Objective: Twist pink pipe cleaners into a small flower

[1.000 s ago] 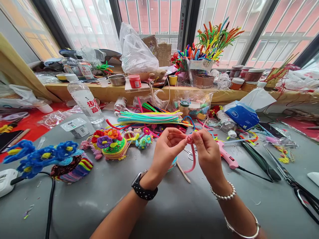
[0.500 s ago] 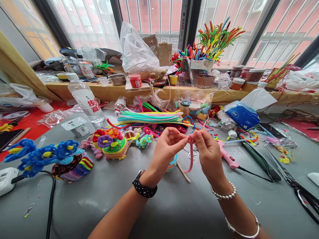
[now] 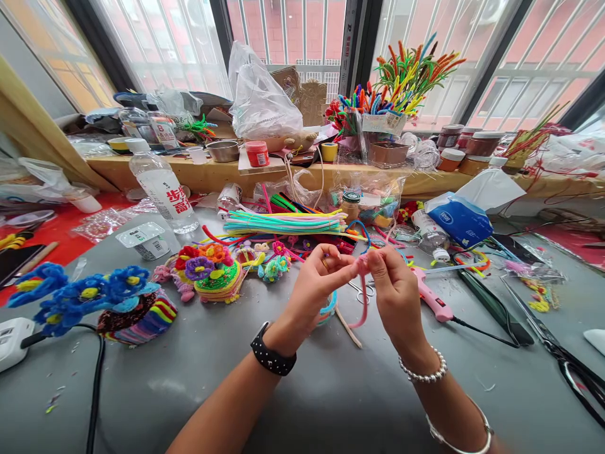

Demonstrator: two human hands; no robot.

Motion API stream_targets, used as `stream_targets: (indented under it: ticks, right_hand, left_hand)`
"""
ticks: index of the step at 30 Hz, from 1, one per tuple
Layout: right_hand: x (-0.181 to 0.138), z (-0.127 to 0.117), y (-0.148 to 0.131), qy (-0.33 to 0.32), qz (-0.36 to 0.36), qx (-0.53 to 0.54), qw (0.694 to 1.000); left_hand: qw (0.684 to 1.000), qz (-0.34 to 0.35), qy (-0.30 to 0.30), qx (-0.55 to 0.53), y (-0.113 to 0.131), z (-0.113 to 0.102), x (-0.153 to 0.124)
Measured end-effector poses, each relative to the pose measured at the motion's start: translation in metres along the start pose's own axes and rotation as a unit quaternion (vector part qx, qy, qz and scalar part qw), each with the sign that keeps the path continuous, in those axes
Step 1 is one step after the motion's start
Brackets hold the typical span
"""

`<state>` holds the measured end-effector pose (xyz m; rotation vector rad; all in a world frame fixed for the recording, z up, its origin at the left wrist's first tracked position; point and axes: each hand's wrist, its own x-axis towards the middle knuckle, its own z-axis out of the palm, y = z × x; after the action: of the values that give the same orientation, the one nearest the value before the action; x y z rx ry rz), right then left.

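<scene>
A pink pipe cleaner [image 3: 363, 302] is pinched between my two hands over the middle of the table, its loose end curving down. My left hand [image 3: 322, 280] grips the bunched upper part with thumb and fingertips. Against the same twisted part, my right hand [image 3: 394, 280] is closed with the thumb on top; its fingertips are partly hidden. Behind my left hand shows part of a light blue and orange coil [image 3: 328, 310]. A thin wooden stick [image 3: 348, 328] lies below the pipe cleaner, and small scissors [image 3: 363, 291] lie partly hidden behind it.
A bundle of pastel pipe cleaners [image 3: 283, 221] lies beyond my hands. A pink glue gun [image 3: 432, 296] and large scissors [image 3: 551, 343] are on the right. To the left stand flower-topped pipe-cleaner cakes [image 3: 220, 280], a blue flower piece [image 3: 142, 315] and a water bottle [image 3: 163, 189].
Both hands stay nearly in place, still pinching the pink pipe cleaner. Its hanging end has shifted slightly, and a little more of the blue coil shows behind the left hand.
</scene>
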<state>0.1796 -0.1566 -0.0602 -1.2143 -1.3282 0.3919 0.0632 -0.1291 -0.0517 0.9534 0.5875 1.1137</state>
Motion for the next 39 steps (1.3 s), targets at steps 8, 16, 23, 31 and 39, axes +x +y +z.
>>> stream_targets:
  ticks: [8,16,23,31,39]
  right_hand:
    - [0.004,-0.004,0.000,-0.042,-0.054,-0.014,0.998]
    - [0.010,-0.010,-0.001,-0.149,-0.090,-0.011,0.985]
    - [0.006,-0.010,-0.004,0.033,-0.092,-0.081,0.992]
    - [-0.001,-0.001,-0.007,0.052,-0.220,-0.200,0.953]
    - [-0.001,0.002,0.000,0.047,-0.215,-0.209,0.953]
  left_hand:
    - [0.995,0.011,-0.001,0.095,0.014,-0.001,-0.004]
    - [0.992,0.000,-0.034,0.124,0.020,-0.003,-0.003]
    - [0.984,0.085,0.065,0.144,0.014,-0.004,-0.001]
    - [0.914,0.247,0.116,0.300,0.004,0.001,-0.007]
    - [0.808,0.367,0.125,0.443,-0.001,0.001,-0.010]
